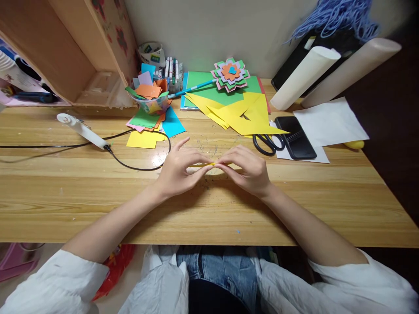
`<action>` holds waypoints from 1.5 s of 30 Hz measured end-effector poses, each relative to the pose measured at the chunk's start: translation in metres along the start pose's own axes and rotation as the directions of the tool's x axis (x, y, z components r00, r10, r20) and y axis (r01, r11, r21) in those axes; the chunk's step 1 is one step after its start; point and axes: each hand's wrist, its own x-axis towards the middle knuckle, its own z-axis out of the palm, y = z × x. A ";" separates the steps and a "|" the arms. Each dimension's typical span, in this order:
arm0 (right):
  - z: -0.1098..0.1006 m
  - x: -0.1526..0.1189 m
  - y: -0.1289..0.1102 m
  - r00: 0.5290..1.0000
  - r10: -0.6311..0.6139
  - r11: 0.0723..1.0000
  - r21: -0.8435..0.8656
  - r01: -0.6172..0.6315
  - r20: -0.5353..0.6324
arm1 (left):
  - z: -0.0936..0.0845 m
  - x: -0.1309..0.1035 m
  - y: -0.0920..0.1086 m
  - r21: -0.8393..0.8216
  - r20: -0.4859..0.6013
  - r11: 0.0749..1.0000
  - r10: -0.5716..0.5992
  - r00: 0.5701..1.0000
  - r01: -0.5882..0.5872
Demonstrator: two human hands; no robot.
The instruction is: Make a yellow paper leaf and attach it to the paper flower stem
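Between my two hands, just above the table, is a thin piece of yellow paper (200, 165), seen nearly edge-on. My left hand (180, 170) pinches it between thumb and fingertips, one finger raised away. From the other side my right hand (246, 169) pinches the same paper, its fingertips almost meeting the left ones. Cut yellow paper sheets (240, 114) lie behind the hands. Black-handled scissors (267, 144) rest beyond my right hand, their blades hidden under the yellow paper.
A white glue gun (81, 130) with a black cord lies at left. Behind it stands a cup of paper scraps (151, 102). A layered paper flower (230, 74) rests on green sheets (201, 83). A phone (296, 137) and white paper rolls (304, 78) are at right.
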 end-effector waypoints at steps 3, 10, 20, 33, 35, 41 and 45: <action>0.000 -0.001 0.002 0.999 -0.035 0.999 -0.036 0.035 0.015 | 0.001 0.000 0.000 0.035 -0.014 0.999 0.019 1.000 -0.019; -0.006 -0.003 0.008 0.988 -0.137 0.966 -0.211 0.148 0.066 | -0.002 0.001 -0.002 0.146 -0.045 0.985 0.099 0.994 -0.092; -0.010 -0.004 0.020 0.957 -0.275 0.878 -0.380 0.290 0.096 | -0.004 -0.001 -0.018 0.408 0.071 0.872 0.264 0.962 -0.270; 0.001 -0.002 0.031 0.908 -0.022 0.960 -0.244 0.136 0.419 | 0.016 -0.003 -0.019 0.426 0.188 0.895 0.055 0.981 -0.132; -0.001 -0.003 0.031 0.895 0.034 0.974 -0.216 0.070 0.446 | 0.016 -0.004 -0.018 0.390 0.183 0.918 -0.006 0.983 -0.067; -0.003 -0.002 0.028 0.858 0.245 0.968 -0.163 -0.190 0.452 | 0.018 -0.007 -0.017 0.296 0.123 0.941 -0.211 0.970 0.167; -0.002 -0.002 0.027 0.841 0.287 0.958 -0.126 -0.258 0.458 | 0.017 -0.006 -0.017 0.274 0.149 0.939 -0.254 0.956 0.207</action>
